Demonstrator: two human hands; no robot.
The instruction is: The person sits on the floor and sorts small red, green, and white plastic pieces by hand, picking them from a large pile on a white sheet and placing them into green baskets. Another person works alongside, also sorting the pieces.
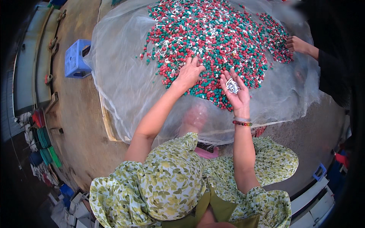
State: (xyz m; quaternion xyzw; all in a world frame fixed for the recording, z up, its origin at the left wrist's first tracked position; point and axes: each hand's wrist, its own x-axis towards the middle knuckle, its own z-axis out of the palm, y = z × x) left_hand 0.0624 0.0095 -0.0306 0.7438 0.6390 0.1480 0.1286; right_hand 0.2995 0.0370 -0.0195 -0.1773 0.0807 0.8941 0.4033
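A wide heap of small red and green pieces [213, 41], mixed with white hook-shaped pieces, is spread over a translucent sheet. At the heap's near side my left hand [188, 74] reaches in, palm down. Its fingers are bent and drawn together at the pieces; whatever lies between the fingertips is hidden. Just to the right, my right hand [239, 98] is turned palm up and cupped. A small cluster of shiny white hook-shaped pieces [232, 86] rests in that palm, beneath the slightly curled fingers.
The translucent sheet [118, 81] covers a low surface before my knees. At the right, another person's hand [298, 45] touches a smaller heap [278, 40] of red and green pieces. A blue plastic stool [73, 60] stands to the left on the brown floor [81, 102].
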